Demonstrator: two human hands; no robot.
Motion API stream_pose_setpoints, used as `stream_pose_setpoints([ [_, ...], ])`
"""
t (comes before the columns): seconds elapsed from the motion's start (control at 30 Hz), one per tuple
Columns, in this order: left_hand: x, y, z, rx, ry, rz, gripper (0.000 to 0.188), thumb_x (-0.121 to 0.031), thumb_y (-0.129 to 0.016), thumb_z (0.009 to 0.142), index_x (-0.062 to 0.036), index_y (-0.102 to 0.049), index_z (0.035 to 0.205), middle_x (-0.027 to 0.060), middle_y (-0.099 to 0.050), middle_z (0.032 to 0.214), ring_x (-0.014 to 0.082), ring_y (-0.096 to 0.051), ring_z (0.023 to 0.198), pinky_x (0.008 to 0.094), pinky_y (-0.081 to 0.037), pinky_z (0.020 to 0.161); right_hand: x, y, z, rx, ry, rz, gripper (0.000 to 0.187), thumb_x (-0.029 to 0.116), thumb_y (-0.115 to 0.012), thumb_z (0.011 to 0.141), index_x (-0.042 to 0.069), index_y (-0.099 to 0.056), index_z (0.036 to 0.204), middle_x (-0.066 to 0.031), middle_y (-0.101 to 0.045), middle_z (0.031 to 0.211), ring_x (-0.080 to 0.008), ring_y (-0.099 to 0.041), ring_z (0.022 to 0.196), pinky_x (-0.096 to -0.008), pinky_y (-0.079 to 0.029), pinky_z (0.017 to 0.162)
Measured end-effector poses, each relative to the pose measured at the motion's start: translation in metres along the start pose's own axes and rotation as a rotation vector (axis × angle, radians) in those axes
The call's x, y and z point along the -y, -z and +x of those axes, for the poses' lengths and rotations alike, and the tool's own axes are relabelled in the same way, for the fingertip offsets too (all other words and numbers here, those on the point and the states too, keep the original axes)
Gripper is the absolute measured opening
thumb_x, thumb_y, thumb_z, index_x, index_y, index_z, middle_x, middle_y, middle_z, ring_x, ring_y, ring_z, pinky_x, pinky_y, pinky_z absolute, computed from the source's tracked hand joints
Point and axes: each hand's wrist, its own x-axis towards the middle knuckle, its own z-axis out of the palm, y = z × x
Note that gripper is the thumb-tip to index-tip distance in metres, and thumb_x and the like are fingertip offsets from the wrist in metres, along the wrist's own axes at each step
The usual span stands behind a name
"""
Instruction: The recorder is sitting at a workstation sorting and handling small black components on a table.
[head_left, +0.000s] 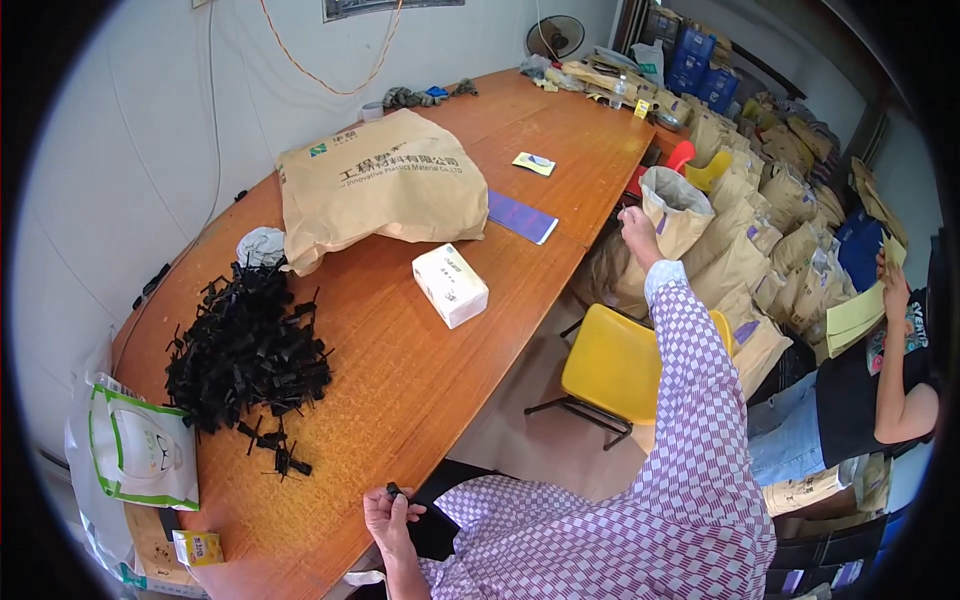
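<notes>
"Looking at the near edge of the tabletop point(400, 400), what does the left hand point(393, 515) have?"

"A small black piece point(395, 489), pinched between thumb and fingers. The hand is at the edge, in front of the seated person's purple-and-white checked clothing."

"And the right hand point(641, 238)?"

"Stretched far forward, past the tabletop's right edge, at the left side of an upright, open paper sack point(672, 228). Its fingers are curled in, but the tips are too small to tell whether they grip anything or touch the sack."

"Where are the other black pieces?"

"In a tangled heap point(245, 350) on the left of the tabletop, with a few strays at its near side. Behind it lies a big brown paper bag point(385, 190); right of it, a white tissue pack point(450, 285) and, farther back, a purple sheet point(522, 217)."

"What else is around?"

"A yellow chair point(612, 365) below the right forearm, many brown sacks point(790, 190) behind the open one, and at far right another person point(850, 410) holding yellow paper point(855, 318)."
</notes>
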Motion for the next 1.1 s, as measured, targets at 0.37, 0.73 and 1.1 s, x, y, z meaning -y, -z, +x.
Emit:
stream_pose_setpoints([
  [0.37, -0.001, 0.005, -0.001, -0.005, 0.016, 0.043, 0.015, -0.007, -0.056, 0.088, -0.0069, -0.045, 0.099, 0.0104, -0.064, 0.083, 0.0126, -0.061, 0.056, 0.0178, -0.044, 0.048, 0.065, -0.105, -0.084, 0.157, -0.053, 0.342, 0.023, 0.022, -0.048, 0.091, 0.001, -0.057, 0.086, -0.0061, -0.056, 0.068, -0.0135, -0.054, 0.062, -0.0285, -0.043, 0.057],
  [0.73, 0.001, -0.004, 0.004, 0.001, 0.059, 0.044, 0.016, 0.002, -0.052, 0.087, -0.0045, -0.046, 0.1, 0.0105, -0.063, 0.085, 0.0142, -0.061, 0.055, 0.0189, -0.045, 0.049, 0.096, -0.169, -0.142, 0.044, 0.024, 0.171, 0.021, 0.026, -0.046, 0.093, 0.006, -0.053, 0.09, -0.0206, -0.06, 0.078, -0.0418, -0.057, 0.075, -0.0474, -0.044, 0.061],
  [1.1, -0.008, 0.006, -0.015, -0.053, 0.048, 0.134, 0.013, -0.004, -0.053, 0.088, -0.0051, -0.046, 0.099, 0.0097, -0.062, 0.084, 0.0125, -0.06, 0.058, 0.0196, -0.044, 0.051, 0.104, -0.131, -0.114, 0.181, -0.261, 0.76, 0.018, 0.027, -0.045, 0.096, 0.012, -0.054, 0.097, 0.007, -0.036, 0.055, -0.0028, -0.032, 0.043, -0.0211, -0.023, 0.036],
])
